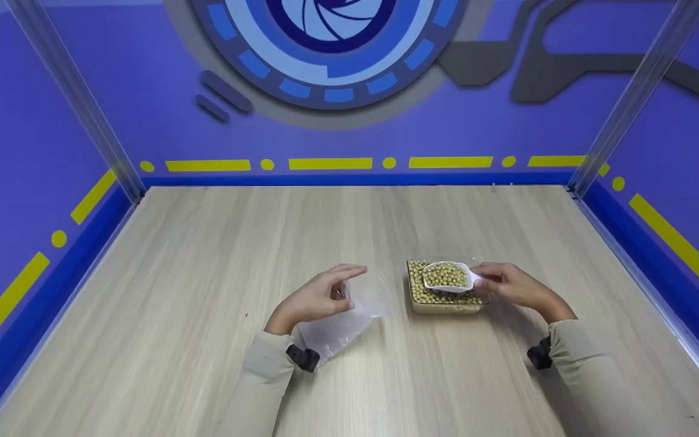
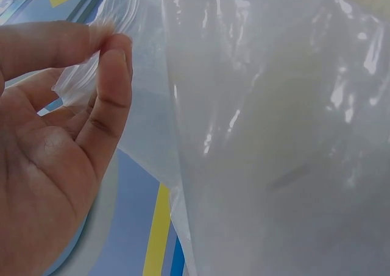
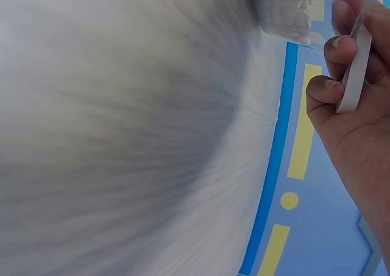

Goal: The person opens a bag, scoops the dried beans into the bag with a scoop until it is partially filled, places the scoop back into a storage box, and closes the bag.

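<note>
My left hand (image 1: 320, 295) pinches the rim of a clear plastic zip bag (image 2: 262, 136), which hangs below the fingers and looks empty in the head view. Thumb and fingertips meet on the bag's ridged edge in the left wrist view. On the right, my right hand (image 1: 516, 286) grips the handle (image 3: 355, 81) of a white scoop (image 1: 472, 276). Round, pale yellow-green beans (image 1: 445, 275) heap up in the scoop. Beneath it stands a clear rectangular container (image 1: 446, 308) filled with the same beans. Whether the scoop touches those beans is unclear.
The light wood table (image 1: 192, 291) spreads around both hands. Blue panels (image 1: 349, 139) with yellow dashes wall it at the back and both sides, with metal posts (image 1: 82, 91) at the corners. A black wrist camera (image 1: 304, 358) sits on the left sleeve.
</note>
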`<state>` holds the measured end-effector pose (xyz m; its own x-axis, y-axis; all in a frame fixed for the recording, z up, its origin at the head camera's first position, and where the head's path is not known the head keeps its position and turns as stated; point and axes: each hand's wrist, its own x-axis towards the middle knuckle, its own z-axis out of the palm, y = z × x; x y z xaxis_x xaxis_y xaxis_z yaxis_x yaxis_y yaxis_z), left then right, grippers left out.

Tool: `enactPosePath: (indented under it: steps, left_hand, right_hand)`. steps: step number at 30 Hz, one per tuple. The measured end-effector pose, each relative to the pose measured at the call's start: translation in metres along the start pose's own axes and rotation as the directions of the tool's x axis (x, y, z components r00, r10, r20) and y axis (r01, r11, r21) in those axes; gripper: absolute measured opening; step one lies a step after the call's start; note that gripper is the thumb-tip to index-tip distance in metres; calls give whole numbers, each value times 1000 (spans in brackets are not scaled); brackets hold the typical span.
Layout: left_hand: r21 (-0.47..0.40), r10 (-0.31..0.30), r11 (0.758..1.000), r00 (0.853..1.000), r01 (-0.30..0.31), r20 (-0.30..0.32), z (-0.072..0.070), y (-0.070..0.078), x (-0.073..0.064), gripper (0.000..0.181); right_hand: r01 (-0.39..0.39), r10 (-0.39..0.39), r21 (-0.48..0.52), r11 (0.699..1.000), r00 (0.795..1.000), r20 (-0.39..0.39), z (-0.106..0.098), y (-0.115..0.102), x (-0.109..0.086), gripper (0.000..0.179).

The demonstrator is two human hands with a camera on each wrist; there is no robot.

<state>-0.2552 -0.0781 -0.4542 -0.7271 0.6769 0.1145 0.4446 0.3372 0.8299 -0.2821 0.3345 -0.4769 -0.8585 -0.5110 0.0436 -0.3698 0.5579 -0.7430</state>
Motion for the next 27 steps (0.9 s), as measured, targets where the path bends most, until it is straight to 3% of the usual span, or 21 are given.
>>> enactPosePath:
  steps: [27]
  left_hand:
    - [-1,-19,1000,1000,19,-6,1,-1,0,64]
  right_hand:
    - [2,-2,11,1000,1000,10,-1,-2,2,34]
